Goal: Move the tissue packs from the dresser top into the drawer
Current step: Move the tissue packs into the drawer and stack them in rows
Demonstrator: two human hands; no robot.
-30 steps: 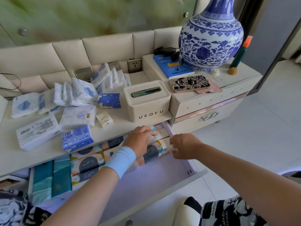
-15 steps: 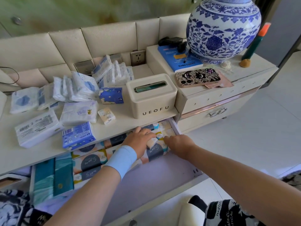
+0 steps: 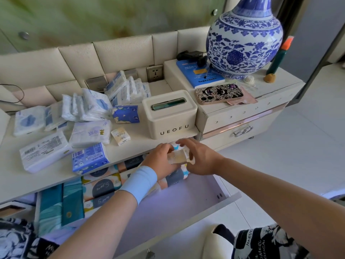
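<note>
Both hands are working at the back right corner of the open drawer (image 3: 177, 208), just under the front edge of the dresser top (image 3: 141, 146). The left hand (image 3: 161, 159), with a pale blue wristband, has its grip closed round the left end of a small beige tissue pack (image 3: 177, 157). The right hand (image 3: 202, 159) meets the pack's other end with its fingers stretched out and its thumb tucked below. That end is blurred, so I cannot tell whether the right grip is pinching the pack or only steadying it. The pack lies with its long axis running from one hand to the other, roughly in line with the drawer front. It hangs directly over the row of patterned packs (image 3: 102, 187) already lined up along the back of the drawer, so the placing move looks like a short drop down and back, with the pack kept in that same line. Teal packs (image 3: 61, 202) fill the drawer's left end, and the front half of its floor is bare. Plenty remains above. A blue pack (image 3: 89, 158) sits at the front edge of the dresser top, to the left of the left hand and nearer it than the right. A white pack (image 3: 43, 151) lies further left, and a tissue box (image 3: 169, 116) stands just behind the hands.
</note>
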